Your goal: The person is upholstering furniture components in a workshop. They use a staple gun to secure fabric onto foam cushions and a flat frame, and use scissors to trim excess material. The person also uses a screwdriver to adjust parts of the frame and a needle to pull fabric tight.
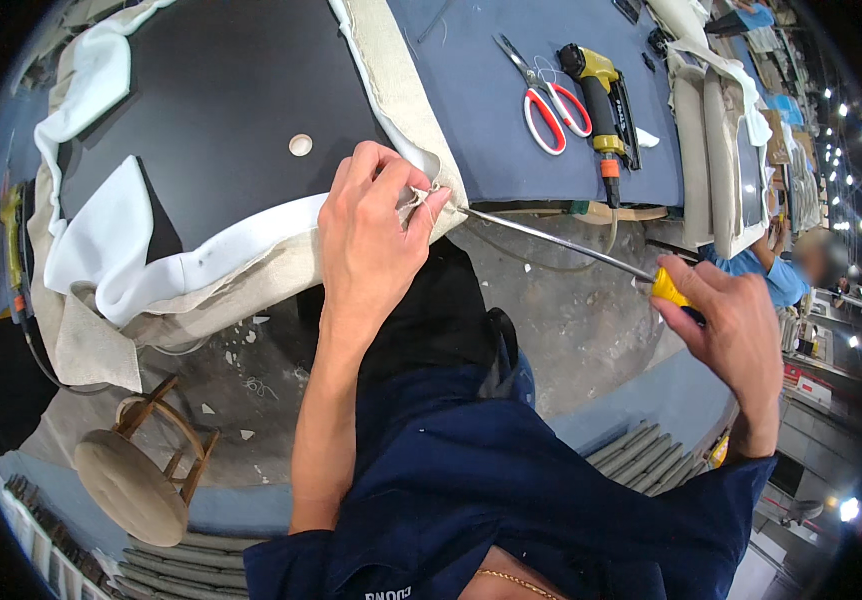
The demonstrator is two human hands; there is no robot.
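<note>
My right hand (726, 325) is closed round the yellow handle of a long screwdriver (561, 242). Its thin metal shaft runs left to the corner of an upholstered panel (231, 90), where the tip meets the beige fabric (416, 105). With thumb and fingers pinched, my left hand (376, 220) grips the gathered fabric edge at that same corner. The panel lies with a dark backing up, edged by white padding (251, 232) and beige cloth. A small round pale disc (300, 145) sits on the dark backing. How deep the tip goes is hidden.
Red-and-white scissors (548, 100) and a yellow-black pneumatic stapler (601, 100) with a hose lie on the blue table (471, 60). A round stool (136, 485) stands at lower left. Beige cushioned pieces (706, 150) rest on the right. A person in blue (781, 280) is further off.
</note>
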